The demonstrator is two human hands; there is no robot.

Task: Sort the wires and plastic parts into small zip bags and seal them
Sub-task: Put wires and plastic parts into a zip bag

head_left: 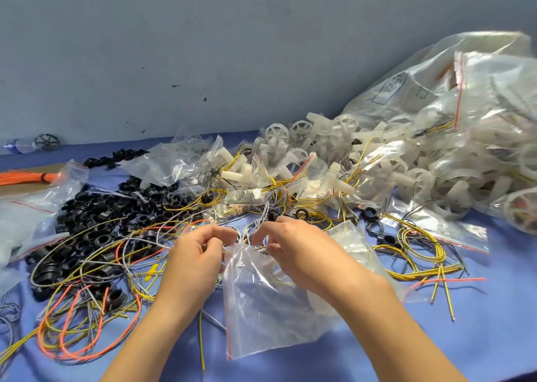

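zip bag [261, 309] pinched at mouth by L hand [197, 254] & R hand [293, 245], grey wires [255, 225] looped betw. & just above both grips, bag body draped below.

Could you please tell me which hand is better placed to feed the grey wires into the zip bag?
Probably the right hand: both pinch the mouth of the zip bag, but the grey wires arch beside its fingertips, while the left hand holds the bag's edge.

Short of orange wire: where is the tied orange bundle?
Head view, far left: the orange bundle lies beyond the black rings, its end behind a clear zip bag.
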